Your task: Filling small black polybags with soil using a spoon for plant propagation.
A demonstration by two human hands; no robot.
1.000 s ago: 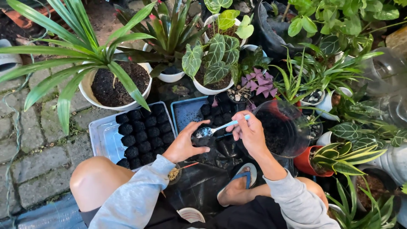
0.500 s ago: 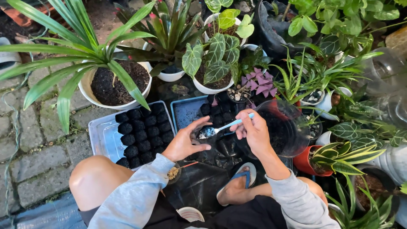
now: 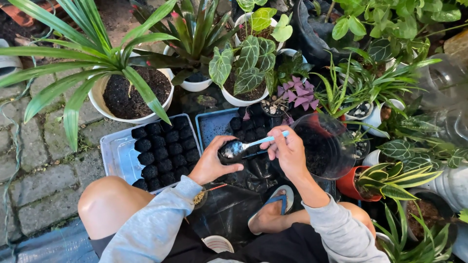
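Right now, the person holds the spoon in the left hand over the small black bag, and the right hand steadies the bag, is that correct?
Not quite: the hands are swapped. In the head view the right hand holds the spoon by its pale blue handle, and the left hand steadies the small black bag. The spoon is over the bag, as you said.

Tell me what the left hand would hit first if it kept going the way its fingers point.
Probably the spoon: the left hand points up and right, its fingertips just under the spoon's bowl. Depth is unclear from above, so it might pass below.
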